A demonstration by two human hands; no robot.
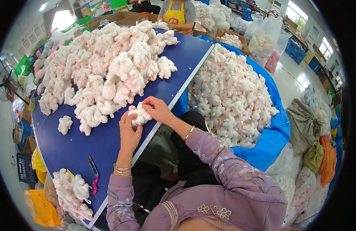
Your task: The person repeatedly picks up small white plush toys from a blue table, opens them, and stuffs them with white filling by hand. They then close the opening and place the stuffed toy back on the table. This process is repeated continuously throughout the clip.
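Note:
A small white plush toy with fluffy fur is held between my two hands, just above the near right edge of the blue table. My left hand grips its left side, and the fingers of my right hand pinch it from the upper right. Right beyond my hands rises a big heap of similar white plush toys with pink parts. One loose plush toy lies apart to the left. Thread snips with pink strands at one end rest on the table nearer to me.
To the right, a blue tarp holds a large pile of white plush toys. A smaller toy group sits at the table's near left corner. Filled sacks stand far right. Beyond the table sits a person in a yellow apron.

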